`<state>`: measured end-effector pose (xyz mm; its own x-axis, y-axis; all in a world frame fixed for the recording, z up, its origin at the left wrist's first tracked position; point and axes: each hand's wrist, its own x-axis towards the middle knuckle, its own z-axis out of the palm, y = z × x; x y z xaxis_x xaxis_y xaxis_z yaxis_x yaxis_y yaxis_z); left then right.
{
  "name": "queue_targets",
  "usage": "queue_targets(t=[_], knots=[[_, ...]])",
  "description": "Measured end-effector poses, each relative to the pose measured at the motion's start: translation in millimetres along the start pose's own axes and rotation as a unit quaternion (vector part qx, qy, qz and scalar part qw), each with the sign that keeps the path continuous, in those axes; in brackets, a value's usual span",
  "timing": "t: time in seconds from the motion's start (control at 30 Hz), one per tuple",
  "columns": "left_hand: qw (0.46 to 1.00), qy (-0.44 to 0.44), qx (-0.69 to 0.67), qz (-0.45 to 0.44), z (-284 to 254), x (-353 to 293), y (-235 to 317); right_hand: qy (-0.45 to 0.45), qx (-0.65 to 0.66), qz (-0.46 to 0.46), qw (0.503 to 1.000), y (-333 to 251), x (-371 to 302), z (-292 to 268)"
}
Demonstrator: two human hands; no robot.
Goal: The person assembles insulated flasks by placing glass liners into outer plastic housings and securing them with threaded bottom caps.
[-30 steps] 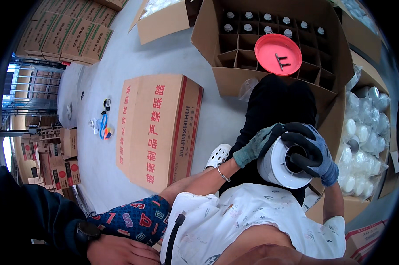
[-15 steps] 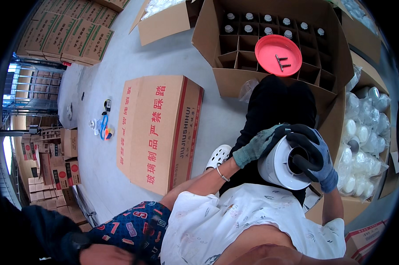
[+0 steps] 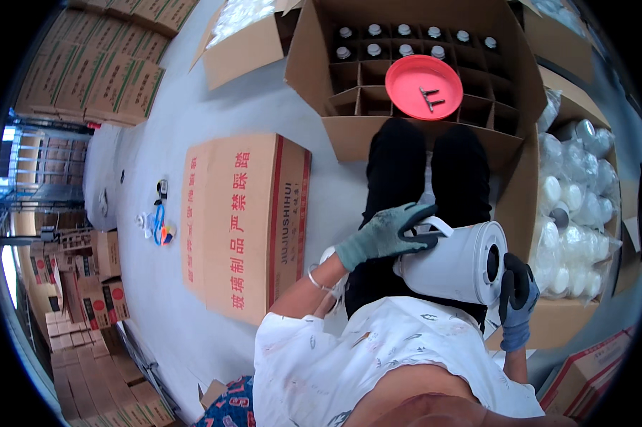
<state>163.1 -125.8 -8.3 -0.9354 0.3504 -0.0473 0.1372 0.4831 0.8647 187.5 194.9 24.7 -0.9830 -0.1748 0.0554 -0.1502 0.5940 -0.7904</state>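
In front of me I have a pale grey, cylindrical container [image 3: 440, 267], lying on its side. Its rimmed end, with a dark round opening [image 3: 493, 263], faces my right; its handle [image 3: 436, 225] juts away from me.

Two hands [image 3: 386, 235], one canister [image 3: 438, 269], one red dish [image 3: 407, 84] and ten capped bottles [image 3: 404, 30] show.

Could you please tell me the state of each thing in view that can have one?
Pale canister: tilted sideways, round opening facing right
Left hand: gloved, at the canister's handle
Right hand: gloved, beside the canister's open end
Divided carton: open, partly filled
Bottles: upright in compartments
Red dish: holding two dark pieces
Floor carton: closed
Right-side carton: open, holding bagged items
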Motion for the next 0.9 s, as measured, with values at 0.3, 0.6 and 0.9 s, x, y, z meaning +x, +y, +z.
queue_targets(t=[0.3, 0.6, 0.9], knots=[[0.994, -0.01, 0.108, 0.007, 18.1, -0.4, 1.2, -0.014, 0.016, -0.112, 0.994, 12.9, 4.9, 16.9], [0.981, -0.096, -0.168, 0.005, -3.0, -24.9, -0.2, -0.239, 0.061, 0.036, 0.969, 55.4, -8.4, -10.0], [0.982, -0.063, -0.17, -0.054, 23.0, -27.6, 1.5, -0.058, 0.06, -0.115, 0.99, 50.8, -4.5, 30.6]])
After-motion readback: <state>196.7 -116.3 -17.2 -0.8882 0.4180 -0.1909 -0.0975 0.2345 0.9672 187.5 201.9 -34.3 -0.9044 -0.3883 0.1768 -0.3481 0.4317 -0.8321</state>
